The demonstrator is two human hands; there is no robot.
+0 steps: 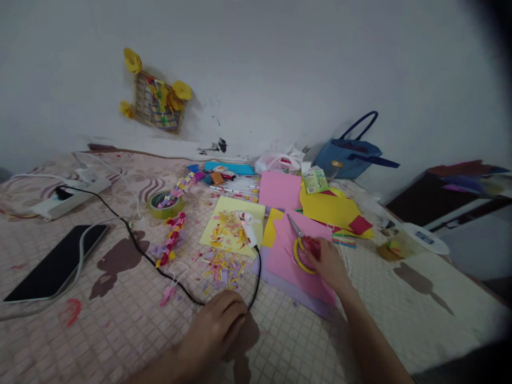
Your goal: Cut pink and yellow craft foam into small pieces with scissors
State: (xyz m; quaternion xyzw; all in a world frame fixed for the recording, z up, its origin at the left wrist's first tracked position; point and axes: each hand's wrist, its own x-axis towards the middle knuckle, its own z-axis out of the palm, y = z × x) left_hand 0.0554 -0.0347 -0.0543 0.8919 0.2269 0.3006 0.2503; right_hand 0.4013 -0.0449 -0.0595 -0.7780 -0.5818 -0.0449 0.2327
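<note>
My right hand [330, 264] has its fingers on the red part of the handles of a pair of scissors [303, 250]. A yellow loop shows beside the fingers, and the blades point up and left over pink paper sheets [282, 269]. My left hand [218, 325] is low over the table with curled fingers, close to a black cord [258, 277]; whatever it holds, if anything, is hidden. The cord runs to a white glue gun [250, 229] lying on a pale yellow sheet [212, 234] strewn with paper scraps. More cut bits [224, 269] lie in front of that sheet.
A paper chain [172, 237] runs past a tape roll [165, 204]. On the left are a dark tablet-like device [56, 261] and a power strip [72, 197]. A blue bag [344, 157] stands at the back; a cup [394, 248] is on the right. Yellow sheets [328, 208] lie behind.
</note>
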